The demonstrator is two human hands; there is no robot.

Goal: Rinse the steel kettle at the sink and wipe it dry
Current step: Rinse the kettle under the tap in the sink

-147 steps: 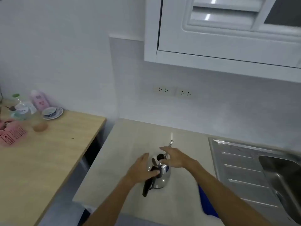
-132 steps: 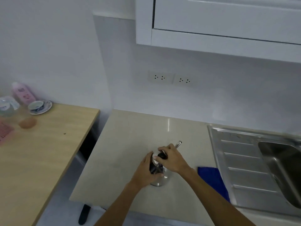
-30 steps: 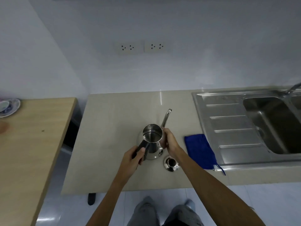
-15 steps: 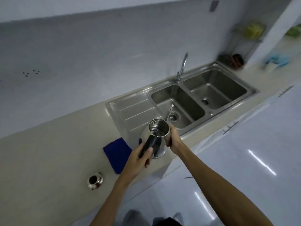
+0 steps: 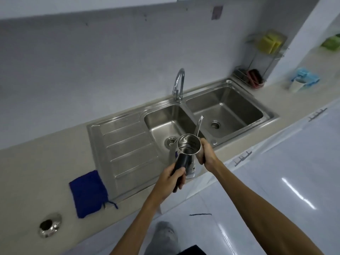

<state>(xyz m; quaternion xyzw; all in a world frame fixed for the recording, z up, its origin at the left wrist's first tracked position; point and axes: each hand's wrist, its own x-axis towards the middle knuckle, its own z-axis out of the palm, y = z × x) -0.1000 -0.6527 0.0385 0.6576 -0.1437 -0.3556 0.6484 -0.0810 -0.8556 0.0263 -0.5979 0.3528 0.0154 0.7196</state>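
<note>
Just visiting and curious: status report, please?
Left hand on handle, right hand on body. Kettle open, held at sink front edge. Lid on counter. Faucet path clear.

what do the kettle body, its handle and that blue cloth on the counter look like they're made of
Kettle: polished steel by the look of it, with mirror-like reflections inside the open rim.
Handle: dull black, probably plastic, though the picture cannot settle that; the left hand grips it.
Blue cloth: soft woven or knitted fabric, matte, with a loose thread at its corner.
</note>
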